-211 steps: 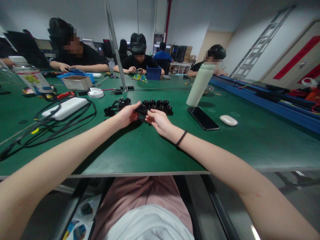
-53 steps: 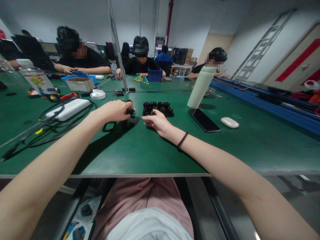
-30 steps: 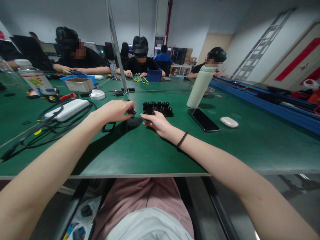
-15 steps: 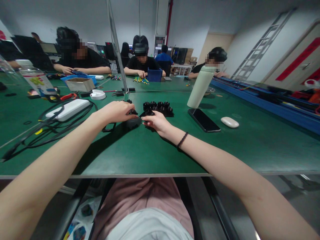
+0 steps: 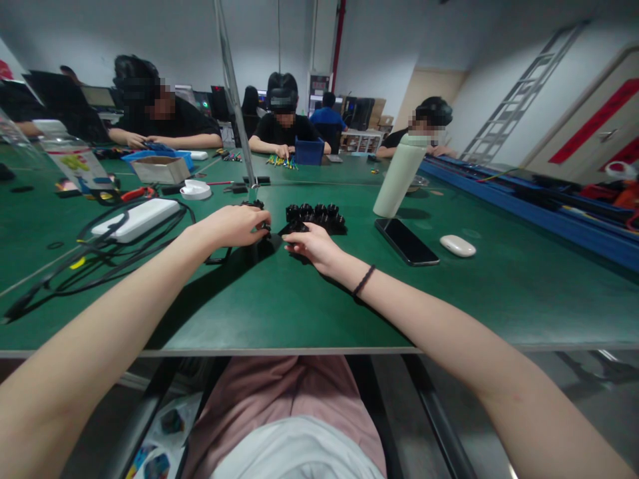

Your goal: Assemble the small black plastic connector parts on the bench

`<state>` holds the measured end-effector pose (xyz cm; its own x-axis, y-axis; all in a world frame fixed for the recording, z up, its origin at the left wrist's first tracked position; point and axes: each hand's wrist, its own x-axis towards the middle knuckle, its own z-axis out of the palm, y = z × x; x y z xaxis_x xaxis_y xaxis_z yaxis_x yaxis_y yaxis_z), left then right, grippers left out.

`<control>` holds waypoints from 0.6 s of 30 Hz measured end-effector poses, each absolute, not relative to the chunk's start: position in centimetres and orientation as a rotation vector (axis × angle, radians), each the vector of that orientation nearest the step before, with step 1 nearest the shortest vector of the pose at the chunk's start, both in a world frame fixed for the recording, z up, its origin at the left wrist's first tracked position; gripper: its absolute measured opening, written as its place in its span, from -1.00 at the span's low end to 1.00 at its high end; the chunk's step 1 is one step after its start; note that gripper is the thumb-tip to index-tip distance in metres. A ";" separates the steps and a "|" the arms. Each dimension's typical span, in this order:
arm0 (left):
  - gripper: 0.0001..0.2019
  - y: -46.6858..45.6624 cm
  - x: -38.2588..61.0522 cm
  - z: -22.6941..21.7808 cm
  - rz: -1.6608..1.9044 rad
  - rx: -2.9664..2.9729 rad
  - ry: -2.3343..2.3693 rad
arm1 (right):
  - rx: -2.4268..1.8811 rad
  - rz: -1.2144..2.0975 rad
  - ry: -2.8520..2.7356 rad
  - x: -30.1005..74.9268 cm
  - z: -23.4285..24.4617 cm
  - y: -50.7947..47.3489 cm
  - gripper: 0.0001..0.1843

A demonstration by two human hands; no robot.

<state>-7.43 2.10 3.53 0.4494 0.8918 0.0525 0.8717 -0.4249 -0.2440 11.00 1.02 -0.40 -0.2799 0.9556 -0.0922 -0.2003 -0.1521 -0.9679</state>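
My left hand (image 5: 235,225) is curled, knuckles up, over a small black part (image 5: 265,233) on the green table (image 5: 279,299). My right hand (image 5: 313,244) lies just to its right, fingers pinched on a flat black piece (image 5: 291,229) at the near end of a block of black round-topped parts (image 5: 316,215). A black frame piece (image 5: 215,256) lies partly under my left wrist. What my left fingers grip is mostly hidden.
A white bottle (image 5: 398,175), a dark phone (image 5: 406,241) and a white oval case (image 5: 458,245) sit to the right. A white box with black cables (image 5: 130,219) lies left. A slanted metal pole (image 5: 233,93) rises behind. Other people work at the far side.
My left hand dropped from above the table down onto the black part and moved slightly right. My right hand stayed at the near end of the black block.
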 end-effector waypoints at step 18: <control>-0.45 1.9 -7.4 3.3 0.232 -2.469 -1.490 | -1.010 1.604 -1.159 11.0 -0.3 1.0 -0.80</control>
<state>-7.41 1.91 3.34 0.4652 0.8851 -0.0082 0.8457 -0.4472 -0.2911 10.97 0.96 -0.26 -0.2740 0.9552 -0.1118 -0.1936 -0.1687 -0.9665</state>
